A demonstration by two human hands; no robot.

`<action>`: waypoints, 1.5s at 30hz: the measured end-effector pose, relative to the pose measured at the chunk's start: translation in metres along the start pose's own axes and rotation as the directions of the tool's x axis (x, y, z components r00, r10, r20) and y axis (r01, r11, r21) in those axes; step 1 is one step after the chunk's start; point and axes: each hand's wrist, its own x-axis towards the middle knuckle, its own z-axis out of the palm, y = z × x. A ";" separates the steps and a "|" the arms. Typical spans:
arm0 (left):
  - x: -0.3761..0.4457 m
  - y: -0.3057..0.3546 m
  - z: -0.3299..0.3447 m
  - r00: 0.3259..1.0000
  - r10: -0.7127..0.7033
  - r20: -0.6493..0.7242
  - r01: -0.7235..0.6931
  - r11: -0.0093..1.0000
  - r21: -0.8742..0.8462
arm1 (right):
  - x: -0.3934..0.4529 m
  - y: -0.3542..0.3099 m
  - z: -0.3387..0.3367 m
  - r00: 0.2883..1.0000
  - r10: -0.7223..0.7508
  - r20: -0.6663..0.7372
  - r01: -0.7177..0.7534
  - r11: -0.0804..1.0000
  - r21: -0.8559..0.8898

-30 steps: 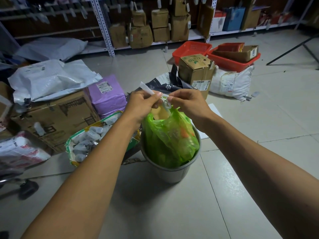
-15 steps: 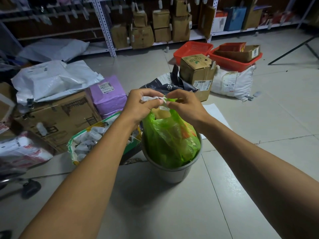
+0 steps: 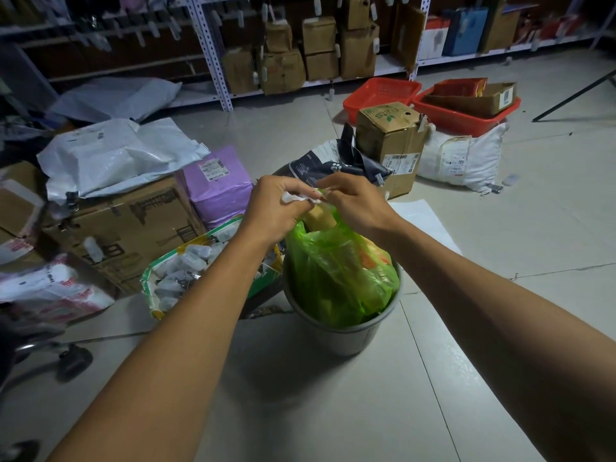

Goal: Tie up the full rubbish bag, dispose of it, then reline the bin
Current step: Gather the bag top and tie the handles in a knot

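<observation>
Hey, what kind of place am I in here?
Probably a parcel depot or stockroom: metal shelving stacked with tagged cardboard boxes, labelled courier mailers on the floor, and red plastic crates.

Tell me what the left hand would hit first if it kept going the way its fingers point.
Most likely the right hand: the left hand points across at it, over the green bag.

A purple parcel (image 3: 218,181) lay left of centre, touching a big cardboard box (image 3: 123,228) with white mailer bags (image 3: 116,155) on top. In the upper right stood two red baskets (image 3: 380,95), a brown box (image 3: 390,141) and a white sack (image 3: 463,158). Shelves (image 3: 316,45) with cartons filled the top of the frame.
</observation>
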 end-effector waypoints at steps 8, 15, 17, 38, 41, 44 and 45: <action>-0.002 -0.010 0.003 0.996 -0.069 -0.055 0.061 0.989 -0.133 | 0.008 0.008 0.002 0.995 0.042 -0.085 -0.049 0.996 -0.071; -0.001 -0.013 0.009 0.980 -0.180 -0.080 0.136 0.911 -0.389 | 0.019 0.010 0.008 0.995 0.081 -0.062 -0.078 0.996 0.054; 0.000 -0.014 0.009 0.975 -0.208 -0.080 0.149 0.876 -0.458 | 0.020 0.009 0.010 0.993 0.110 -0.034 -0.106 0.988 0.111; -0.001 -0.019 -0.001 0.990 -0.141 -0.026 0.120 0.915 -0.385 | 0.020 0.005 0.005 0.978 0.209 0.009 -0.193 0.889 0.415; -0.001 -0.015 -0.003 0.983 -0.184 -0.016 0.161 0.895 -0.417 | 0.020 0.003 0.009 0.971 0.237 -0.010 -0.210 0.879 0.429; -0.002 -0.016 -0.004 0.985 -0.171 -0.024 0.148 0.905 -0.400 | 0.019 0.003 0.009 0.968 0.249 -0.034 -0.210 0.874 0.439; -0.003 -0.017 -0.003 0.987 -0.154 -0.037 0.129 0.918 -0.374 | 0.018 0.003 0.009 0.966 0.257 -0.040 -0.212 0.868 0.449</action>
